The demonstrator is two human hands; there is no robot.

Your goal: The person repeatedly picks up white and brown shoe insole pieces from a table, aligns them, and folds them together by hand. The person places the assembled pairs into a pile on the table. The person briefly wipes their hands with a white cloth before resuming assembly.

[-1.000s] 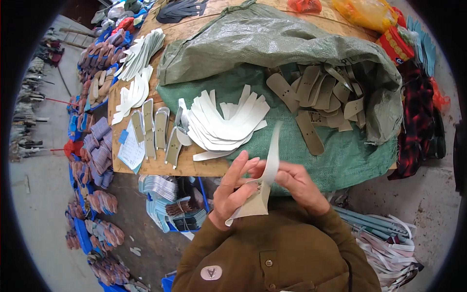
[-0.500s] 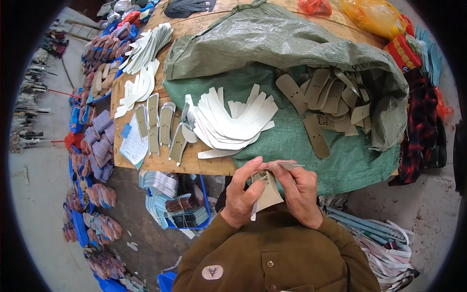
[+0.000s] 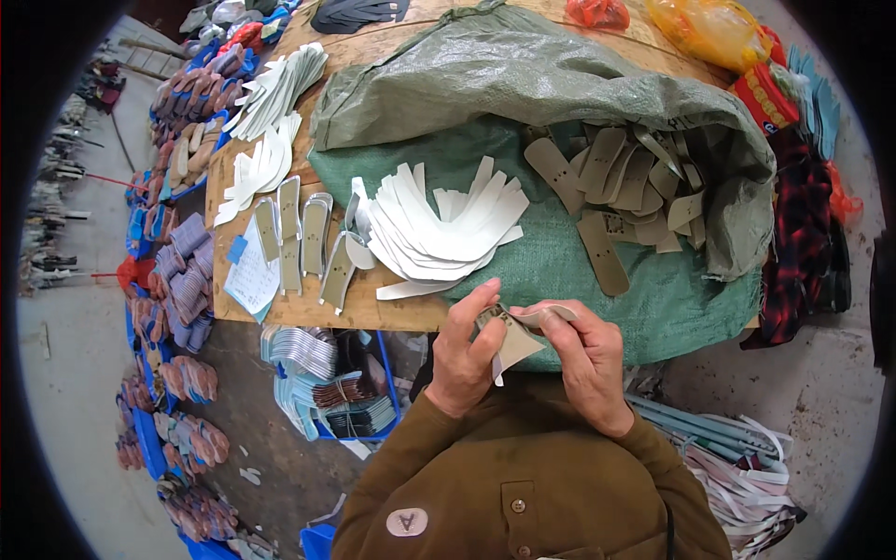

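My left hand [image 3: 455, 366] grips a tan insole board [image 3: 519, 347] with small dark marks or holes near its upper end, just off the table's front edge. Between the thumb and fingers of my right hand [image 3: 590, 366] is a pale strip [image 3: 528, 316] that runs along the board's upper edge. Whether the strip is stuck down there is partly hidden by the fingers. Beyond my hands lies a fanned pile of curved white strips [image 3: 443, 238]. More tan insole boards [image 3: 602, 252] spill from the mouth of a green woven sack [image 3: 523, 79]. Several white-edged boards [image 3: 288, 266] lie at the table's left.
Stacks of white strips [image 3: 285, 89] and a handwritten paper [image 3: 252, 278] rest on the wooden table [image 3: 392, 319]. Below it stands a blue crate [image 3: 390, 378] of bundled pieces. Shoe parts [image 3: 191, 378] line the left. Long strips [image 3: 737, 495] hang at the lower right.
My hands have moved slightly apart, the right one shifting right and pulling the pale strip outward from the board. The view has shifted a little.
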